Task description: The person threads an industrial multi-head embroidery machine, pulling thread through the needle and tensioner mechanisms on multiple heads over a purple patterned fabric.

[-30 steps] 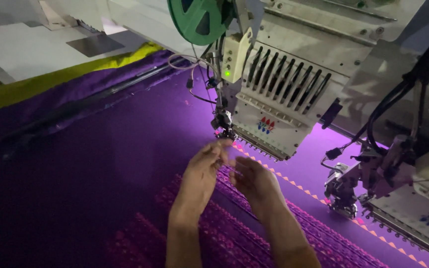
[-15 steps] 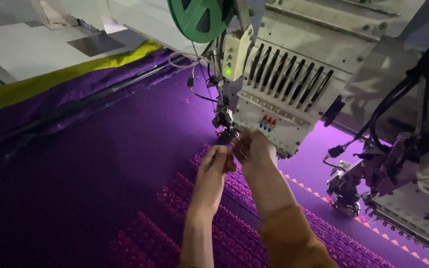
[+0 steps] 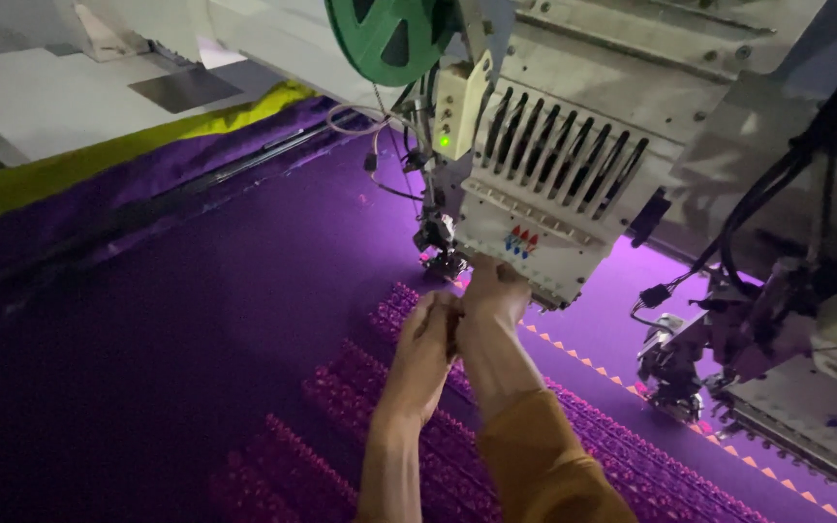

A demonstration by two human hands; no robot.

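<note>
The right hand (image 3: 494, 295) reaches up under the front of the embroidery machine head (image 3: 544, 213), its fingers curled close together at the needle area (image 3: 443, 254); whether they pinch a thread there cannot be told, since anything that fine is too small to see. The left hand (image 3: 430, 329) sits just beside and slightly below it, touching the right wrist, fingers bent inward; what it grips, if anything, is hidden.

The thing being worked at is the needle and presser foot assembly, low on the left corner of the white machine head, just above the purple fabric (image 3: 244, 320). Judging by its look, it is small, rigid metal with sharp points, so it would want a light fingertip touch from the front and side, not a squeeze. Any thread there would be very light, limp and easy to snap or lose.

The fabric is stretched flat and taut, soft but held firm, with rows of raised purple stitching (image 3: 341, 387) near the hands and a line of small orange triangles (image 3: 583, 360). A green reel (image 3: 385, 34) sits above the head. A 2nd head (image 3: 690, 358) stands well apart to the right.
</note>
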